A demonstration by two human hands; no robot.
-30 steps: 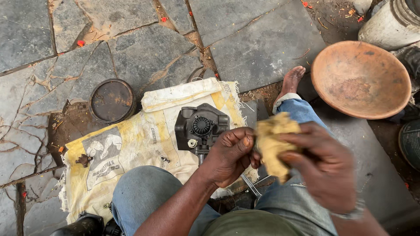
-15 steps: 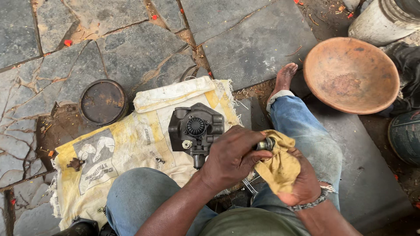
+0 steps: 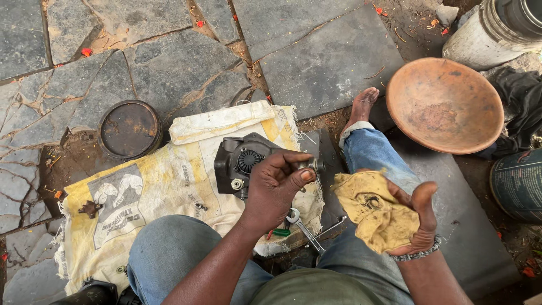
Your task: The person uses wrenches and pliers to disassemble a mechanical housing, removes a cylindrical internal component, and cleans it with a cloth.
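Hands on the black pump part

Left hand (image 3: pixel 274 189) pinches a small metal piece on the black cast-metal housing (image 3: pixel 240 164); right hand (image 3: pixel 409 212) cups a stained yellow rag (image 3: pixel 372 209). Far-right round reddish-brown bowl (image 3: pixel 444 104): just dusty residue.

Round rusty lid (image 3: pixel 130 129) on stone paving (image 3: pixel 316 51); brown bowl (image 3: pixel 444 104) right; white bucket (image 3: pixel 497 31) beyond.

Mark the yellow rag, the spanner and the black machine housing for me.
yellow rag (image 3: pixel 374 209), head view, middle of the crumpled cloth in the right hand (image 3: pixel 415 217).
spanner (image 3: pixel 294 216), head view, its ring end below the left hand (image 3: pixel 275 186).
black machine housing (image 3: pixel 240 161), head view, its ribbed round face.
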